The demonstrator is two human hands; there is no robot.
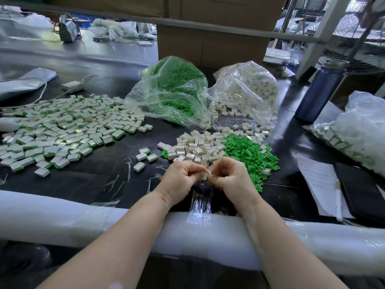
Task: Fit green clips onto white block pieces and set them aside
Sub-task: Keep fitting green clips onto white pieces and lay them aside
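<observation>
My left hand (183,176) and my right hand (229,174) meet over the black table near its front edge. Between their fingertips they pinch one small white block (205,175) with a green clip at its edge; most of it is hidden by the fingers. Just beyond the hands lies a heap of bare white blocks (198,147), with a heap of loose green clips (250,153) to its right. A wide spread of fitted blocks (62,128) covers the table's left side, and a few fitted ones (143,155) lie apart near the hands.
An open bag of green clips (173,86) and an open bag of white blocks (248,88) stand behind the heaps. A blue bottle (320,90), another filled bag (358,130) and papers (320,184) sit at the right. White foam padding (62,213) lines the front edge.
</observation>
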